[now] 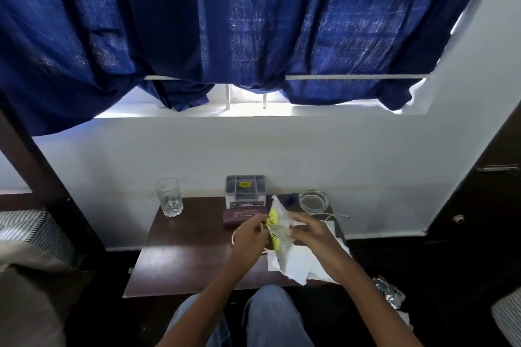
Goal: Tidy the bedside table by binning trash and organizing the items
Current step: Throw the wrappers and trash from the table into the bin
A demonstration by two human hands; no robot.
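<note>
Head cam was looking down over the dark wood bedside table (197,256), so I'll go biggest to smallest. The table took up the middle of the shot, pushed against the white wall, which I'd guess is why everything tall sat along the back edge out of the way.

At about 4 o'clock on the tabletop lay some white paper (296,265), crumpled and hanging a bit over the front edge. Looked like trash waiting its turn.

At 12 o'clock, against the wall, stood a grey organizer tray (245,187) with compartments and a yellow sticker, sitting on a white box. Just in front of it was a dark reddish case (239,217), maybe for glasses, can't say for sure.

The clear drinking glass (169,197) was upright at 10 o'clock, well apart from the rest. A glass ashtray (313,201) sat at 2 o'clock with a white cable (332,215) just beside it.

The actual task thing: a thin clear plastic wrapper with yellow print (275,225), held up above the middle of the table. It looked wrinkled, floppy and see-through, standing roughly on end. The left hand (249,239) pinched one side and the right hand (308,234) pinched the other, hands close together with the wrapper between them. My read is it was being scrunched or folded small so it would bin easily. No bin was visible anywhere in frame.
</note>
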